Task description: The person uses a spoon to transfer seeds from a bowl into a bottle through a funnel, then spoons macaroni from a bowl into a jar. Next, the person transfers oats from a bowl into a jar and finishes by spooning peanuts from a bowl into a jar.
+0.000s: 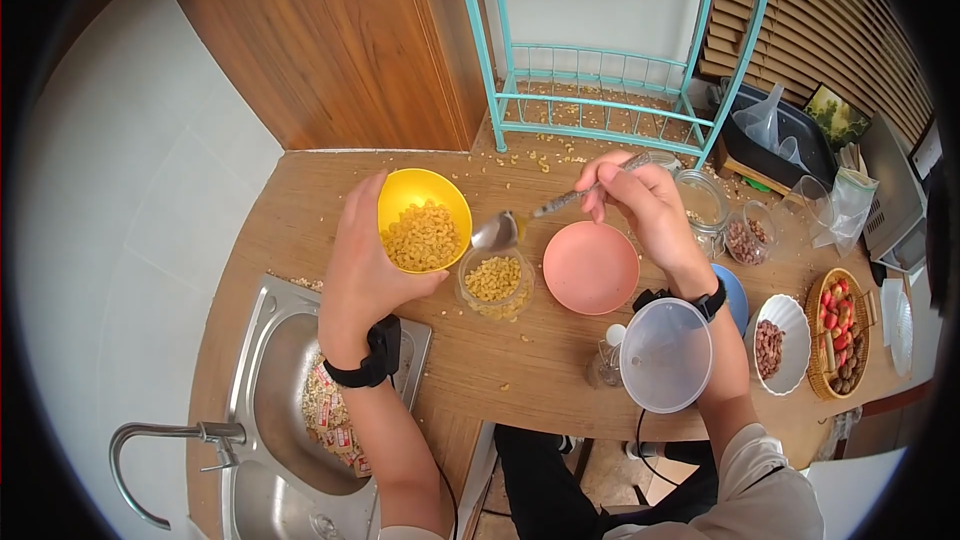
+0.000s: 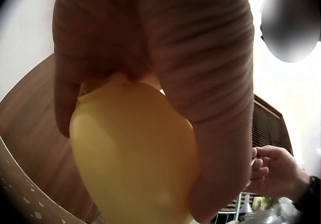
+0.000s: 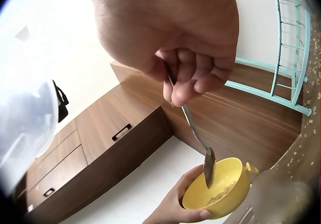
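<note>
My left hand (image 1: 362,265) grips a yellow bowl (image 1: 458,202) of small curled pasta, tilted to the right; in the left wrist view the bowl (image 2: 133,154) sits between thumb and fingers. My right hand (image 1: 650,205) pinches the handle of a metal spoon (image 1: 495,231), also seen in the right wrist view (image 3: 209,166). In the head view the spoon's bowl hangs above a clear jar (image 1: 497,283) that holds pasta. Right of the jar lies a pink plate (image 1: 591,268), under and beside the right hand.
A teal rack (image 1: 600,125) stands at the back amid scattered pasta. At left is a steel sink (image 1: 300,390) with packets in it. On the right are glass jars, a white bowl (image 1: 795,340), a basket (image 1: 820,380) and a black tub (image 1: 780,165). A clear lid-like disc (image 1: 666,355) is near my right forearm.
</note>
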The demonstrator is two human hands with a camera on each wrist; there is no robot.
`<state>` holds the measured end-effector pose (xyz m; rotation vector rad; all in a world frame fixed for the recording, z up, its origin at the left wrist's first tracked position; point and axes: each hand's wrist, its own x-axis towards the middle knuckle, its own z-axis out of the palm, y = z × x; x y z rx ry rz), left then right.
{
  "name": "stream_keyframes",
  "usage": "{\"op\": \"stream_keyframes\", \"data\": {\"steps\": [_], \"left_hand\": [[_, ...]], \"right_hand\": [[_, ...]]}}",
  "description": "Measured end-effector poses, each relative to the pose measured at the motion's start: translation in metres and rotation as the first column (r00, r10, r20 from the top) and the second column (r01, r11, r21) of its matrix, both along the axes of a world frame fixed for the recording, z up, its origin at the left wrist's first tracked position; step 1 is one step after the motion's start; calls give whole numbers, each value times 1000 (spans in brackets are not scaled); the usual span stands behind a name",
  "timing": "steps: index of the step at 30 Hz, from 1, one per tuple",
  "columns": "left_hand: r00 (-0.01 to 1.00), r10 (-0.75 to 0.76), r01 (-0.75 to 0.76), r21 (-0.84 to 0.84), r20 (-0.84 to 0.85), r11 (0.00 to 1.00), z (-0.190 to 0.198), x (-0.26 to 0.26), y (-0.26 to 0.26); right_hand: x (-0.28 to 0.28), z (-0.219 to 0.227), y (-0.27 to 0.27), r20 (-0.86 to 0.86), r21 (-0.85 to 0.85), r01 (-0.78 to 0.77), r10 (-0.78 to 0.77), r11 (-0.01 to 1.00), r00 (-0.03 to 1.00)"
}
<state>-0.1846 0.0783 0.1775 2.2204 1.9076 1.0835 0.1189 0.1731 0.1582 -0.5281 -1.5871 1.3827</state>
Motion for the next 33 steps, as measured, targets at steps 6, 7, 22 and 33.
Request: {"op": "stream_keyframes", "data": {"steps": [6, 7, 22, 33], "left_hand": [[992, -124, 124, -37, 7, 992, 0, 7, 1], [990, -138, 138, -22, 27, 990, 0, 8, 1], [991, -130, 131, -43, 23, 990, -4, 14, 3], [994, -94, 98, -83, 58, 992, -5, 9, 2]], "right_hand": [[-13, 0, -11, 88, 91, 50, -58, 995, 994], [-14, -1, -12, 127, 120, 61, -76, 991, 989], [-20, -11, -5, 118, -214, -31, 57, 976, 991], [-10, -8, 5, -63, -311, -23, 4, 950, 998]]}}
